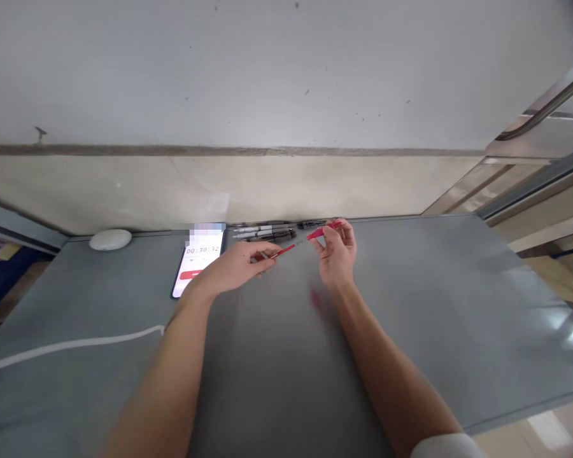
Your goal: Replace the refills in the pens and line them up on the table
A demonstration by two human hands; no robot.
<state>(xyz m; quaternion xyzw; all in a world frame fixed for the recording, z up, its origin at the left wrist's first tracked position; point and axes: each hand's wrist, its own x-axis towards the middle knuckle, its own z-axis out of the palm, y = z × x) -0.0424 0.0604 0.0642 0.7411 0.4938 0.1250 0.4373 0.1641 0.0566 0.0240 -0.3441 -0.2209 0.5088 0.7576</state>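
You have open passage over the counter (pixel 434 305) to the right of your right grip (pixel 337 257), and nearer you between your left forearm (pixel 174 366) and right forearm (pixel 389 369). Between your grips, the red refill (pixel 289 248) and pink pen barrel (pixel 318 233) bar the way. Beyond, the row of pens (pixel 265 229) and the wall (pixel 344 184) limit your forward reach. Left, you meet the phone (pixel 204 250), white cable (pixel 86 343) and white oval object (pixel 110 240).

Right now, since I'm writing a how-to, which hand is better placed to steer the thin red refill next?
Probably the left hand: it pinches one end of the red refill, whose other end points toward the red pen barrel. The right hand holds that barrel, so seems suited to steadying.
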